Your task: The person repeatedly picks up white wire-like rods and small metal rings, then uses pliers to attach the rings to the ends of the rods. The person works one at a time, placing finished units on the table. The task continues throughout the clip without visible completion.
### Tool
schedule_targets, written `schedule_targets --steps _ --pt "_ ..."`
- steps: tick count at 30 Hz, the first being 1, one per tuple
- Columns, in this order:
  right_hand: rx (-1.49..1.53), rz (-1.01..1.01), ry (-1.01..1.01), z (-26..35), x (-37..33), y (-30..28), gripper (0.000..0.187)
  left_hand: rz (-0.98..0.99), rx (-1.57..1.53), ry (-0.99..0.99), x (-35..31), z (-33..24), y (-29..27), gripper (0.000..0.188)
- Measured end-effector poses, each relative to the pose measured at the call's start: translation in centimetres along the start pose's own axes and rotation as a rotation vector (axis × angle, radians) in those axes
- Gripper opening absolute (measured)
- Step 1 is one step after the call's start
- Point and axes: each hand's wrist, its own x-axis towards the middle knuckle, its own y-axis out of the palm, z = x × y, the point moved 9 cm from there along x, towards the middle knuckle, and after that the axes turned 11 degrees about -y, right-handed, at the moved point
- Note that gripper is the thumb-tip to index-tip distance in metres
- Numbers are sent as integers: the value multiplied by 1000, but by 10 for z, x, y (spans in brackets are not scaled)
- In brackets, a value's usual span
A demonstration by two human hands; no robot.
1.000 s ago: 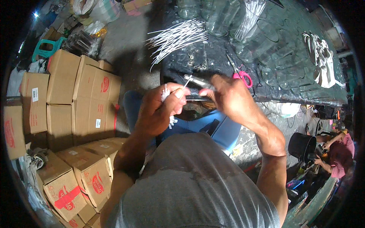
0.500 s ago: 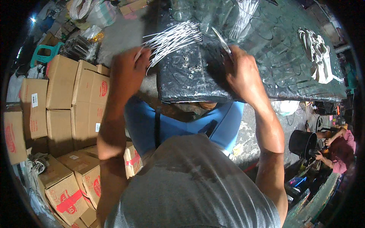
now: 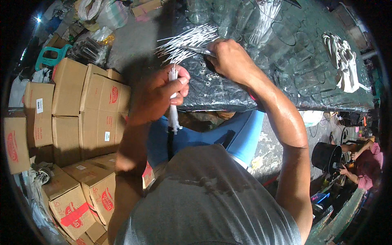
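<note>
My left hand (image 3: 165,87) is closed around an upright bunch of thin white cords (image 3: 174,116), like candle wicks; their ends stick out above and below the fist. My right hand (image 3: 230,61) grips a slim, pointed silver tool (image 3: 197,50), perhaps tweezers. Its tip points left and reaches over a loose pile of the same white cords (image 3: 188,36) at the table's left edge. Fingers hide the tool's rear part. Several small metal rings or tabs (image 3: 210,75) lie on the table just below the right hand.
Clear glass jars (image 3: 241,18) stand across the dark plastic-covered table (image 3: 228,98). Another white cord bunch (image 3: 265,20) lies at the back, and white cloth gloves (image 3: 345,61) at the right. Cardboard boxes (image 3: 67,94) are stacked left. A person (image 3: 367,163) works beside a black bucket (image 3: 326,157).
My left hand has moved right and toward me, and the upright cord bunch now shows in it. My right hand has swung the tool left, over the pile.
</note>
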Motion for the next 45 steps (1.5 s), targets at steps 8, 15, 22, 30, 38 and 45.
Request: schedule_targets --steps 8,15,22,30,38,45 --pt "348 -87 172 27 -24 -33 18 139 -155 -19 -1 23 29 24" --pt "837 5 124 58 -48 -16 16 358 -74 -186 -9 41 55 24" --pt "559 -202 57 53 -53 -42 25 360 128 -203 -22 56 50 24" --pt "570 -233 241 30 -84 -59 23 -27 1073 307 -90 67 -23 19" --pt "672 -134 117 78 -76 -23 23 -358 616 534 -61 -23 52 15" --pt "1048 -338 303 58 -97 -4 11 -303 332 341 -44 -2 41 10"
